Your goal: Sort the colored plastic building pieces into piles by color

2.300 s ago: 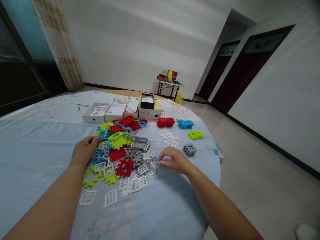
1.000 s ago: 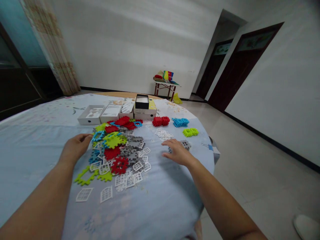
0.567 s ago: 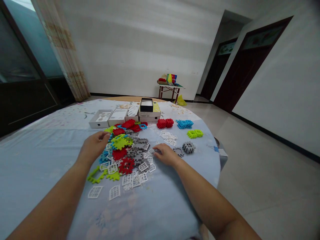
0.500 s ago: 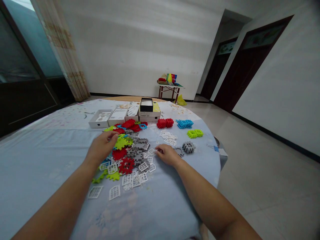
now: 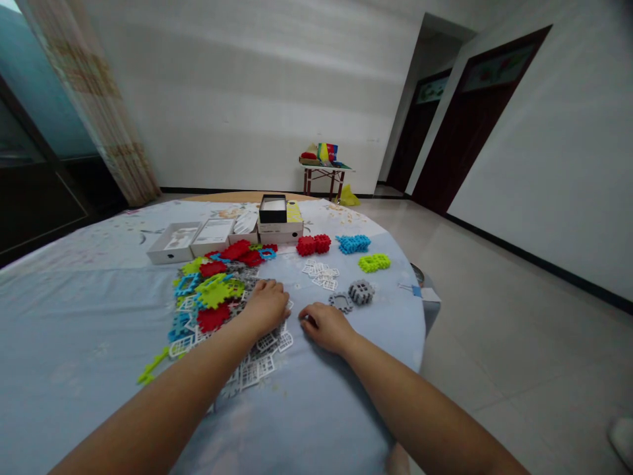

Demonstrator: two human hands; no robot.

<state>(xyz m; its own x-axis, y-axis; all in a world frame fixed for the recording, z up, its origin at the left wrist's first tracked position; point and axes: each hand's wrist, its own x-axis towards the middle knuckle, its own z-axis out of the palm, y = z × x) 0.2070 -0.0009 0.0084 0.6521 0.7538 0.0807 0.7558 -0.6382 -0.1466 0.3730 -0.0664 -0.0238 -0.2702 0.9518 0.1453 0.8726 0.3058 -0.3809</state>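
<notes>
A heap of flat plastic building pieces lies on the blue cloth: lime notched plates [image 5: 215,290], red plates [image 5: 213,318], grey ones and white lattice window pieces [image 5: 251,371]. My left hand [image 5: 267,307] is over the heap's right edge, its fingers bent down among grey and white pieces; what they grip is hidden. A hand's breadth to the right, my right hand [image 5: 325,325] rests on the cloth with its fingers curled in and nothing showing between them. Just beyond it lie a grey ring-shaped piece [image 5: 341,302] and a grey block of joined pieces [image 5: 361,291].
A small pile of white window pieces [image 5: 322,273] lies farther back. Beyond it stand red [image 5: 313,245], blue [image 5: 353,244] and lime stacks [image 5: 374,262]. White boxes [image 5: 171,244] and a black box [image 5: 273,208] line the back. The round table's edge [image 5: 419,310] curves at right.
My left hand has crossed from the heap's left side to its right edge, close to my right hand. My right hand has moved slightly toward me. The camera view has shifted to the right.
</notes>
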